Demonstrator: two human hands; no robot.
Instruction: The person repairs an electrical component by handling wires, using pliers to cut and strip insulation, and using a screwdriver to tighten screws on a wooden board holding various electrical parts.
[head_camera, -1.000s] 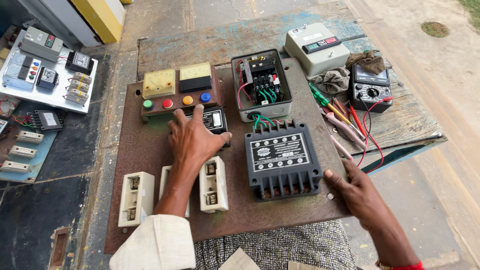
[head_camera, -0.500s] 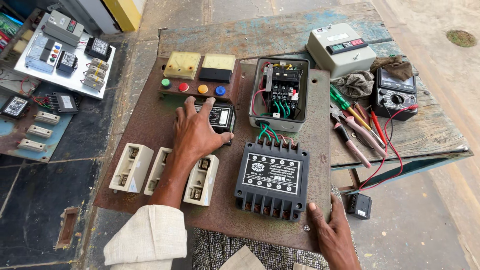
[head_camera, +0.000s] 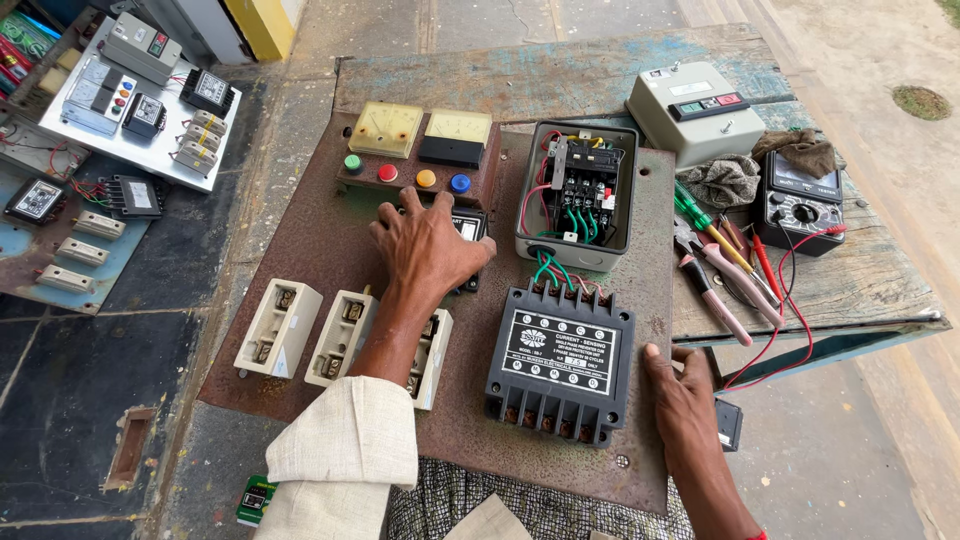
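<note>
A weathered wooden counter (head_camera: 600, 80) carries a rusty metal panel (head_camera: 330, 290) of electrical parts. Since the earlier views, the right hand (head_camera: 690, 400) is seen drawn in against the black relay box (head_camera: 560, 362), flat and open, gripping nothing. The left hand (head_camera: 428, 245) is spread over a small black meter (head_camera: 470, 228), its grip unclear. The relay box lies mid-panel, long axis front to back, terminals toward the open starter box (head_camera: 578, 195).

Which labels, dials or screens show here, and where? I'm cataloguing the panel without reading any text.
Relay label: black rectangle with white print, on the black box by the right hand.
Two meters: cream dial faces, top of the rusty board.
Small meter: black frame, pale face, under the left hand.
Multimeter: black, round dial, far right.
Grey starter box: green and red strip.
</note>
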